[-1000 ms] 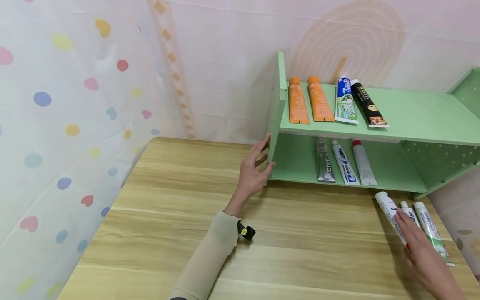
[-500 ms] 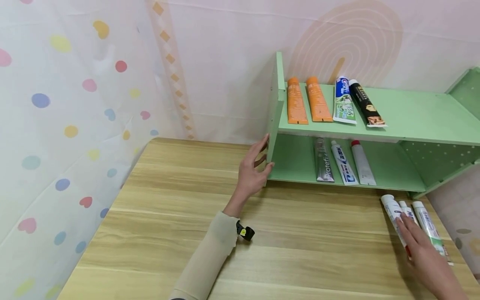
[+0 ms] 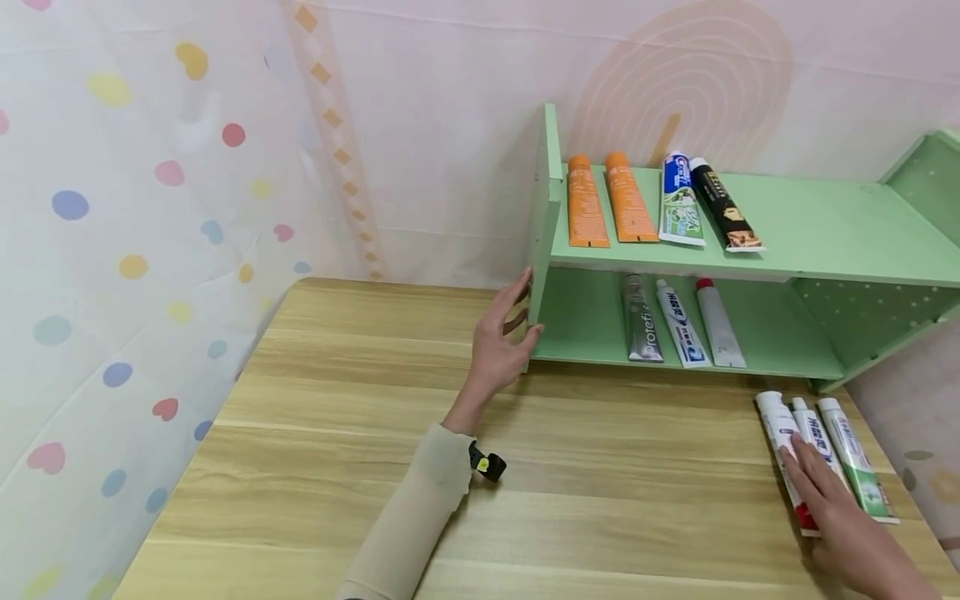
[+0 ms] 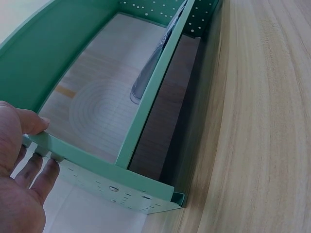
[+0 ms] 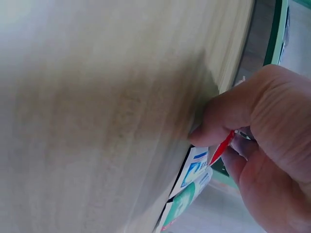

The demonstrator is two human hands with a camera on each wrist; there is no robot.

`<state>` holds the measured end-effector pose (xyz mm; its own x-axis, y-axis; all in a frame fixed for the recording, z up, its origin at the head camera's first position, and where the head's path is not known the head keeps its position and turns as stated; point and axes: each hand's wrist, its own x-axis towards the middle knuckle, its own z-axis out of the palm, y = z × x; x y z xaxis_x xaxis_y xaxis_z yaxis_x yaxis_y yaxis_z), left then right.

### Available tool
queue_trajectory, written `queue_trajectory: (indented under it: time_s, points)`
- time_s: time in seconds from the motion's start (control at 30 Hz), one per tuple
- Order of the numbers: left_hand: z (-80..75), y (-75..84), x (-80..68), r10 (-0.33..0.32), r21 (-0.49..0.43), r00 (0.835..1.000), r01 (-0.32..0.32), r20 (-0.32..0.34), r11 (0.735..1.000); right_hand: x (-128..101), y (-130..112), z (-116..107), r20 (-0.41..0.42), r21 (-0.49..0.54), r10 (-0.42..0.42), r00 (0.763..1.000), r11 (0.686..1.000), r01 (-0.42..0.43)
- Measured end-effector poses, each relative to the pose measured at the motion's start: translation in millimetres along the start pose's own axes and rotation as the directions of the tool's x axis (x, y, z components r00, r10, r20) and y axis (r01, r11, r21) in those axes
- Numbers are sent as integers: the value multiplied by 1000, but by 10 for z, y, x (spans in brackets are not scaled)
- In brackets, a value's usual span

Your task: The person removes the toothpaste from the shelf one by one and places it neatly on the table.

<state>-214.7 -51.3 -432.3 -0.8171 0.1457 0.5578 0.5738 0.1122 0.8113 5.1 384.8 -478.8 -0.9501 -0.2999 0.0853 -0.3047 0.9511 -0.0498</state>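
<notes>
Toothpaste tube (image 3: 777, 421), white with a red end, is at the right side of the wooden table (image 3: 337, 467), near the green shelf (image 3: 840, 212). The right hand (image 3: 843, 512) pinches it between thumb and fingers. Just beside it lie a blue and white tube (image 3: 813, 433) and a green and white tube (image 3: 853, 454). The left hand (image 3: 498, 342) holds the shelf's left side, with the thumb at its front edge. Up top are two orange tubes (image 3: 587, 204), a Crest tube (image 3: 681, 204) and a black tube (image 3: 723, 208). Down below are a gray "Protefi" tube (image 3: 641, 321), another blue and white tube (image 3: 682, 325) and a red-capped tube (image 3: 722, 327).
</notes>
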Motion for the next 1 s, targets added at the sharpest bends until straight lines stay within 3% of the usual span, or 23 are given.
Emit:
queue_trajectory:
  time_s: [0.2,0.33,0.43,0.5,0.6,0.77,0.87,1.0]
  points:
    - [-15,-1,0,-12,-21,1000,12,3,1000,53,19,-68,246,75,95,965,990,-117]
    - [-25,11,-9,-5,-18,1000,5,5,1000,60,41,-69,302,179,97,948,971,-156]
    - [-29,12,-14,-4,-16,1000,4,8,1000,75,50,-86,353,273,108,929,938,-212]
    - [-33,12,-15,-7,-17,1000,7,9,1000,99,53,-109,381,294,126,916,923,-249]
    - [-26,14,-11,-11,-22,1000,11,13,1000,122,43,-150,390,259,166,906,924,-281]
    - [-24,16,-9,-10,-22,1000,10,7,1000,146,30,-199,258,188,154,954,960,-206]
    - [-24,11,-10,-6,-25,1000,6,5,1000,125,26,-187,111,151,108,988,981,-124]
    - [-22,9,-16,-4,-28,1000,4,5,1000,109,34,-148,-75,84,51,996,995,-44]
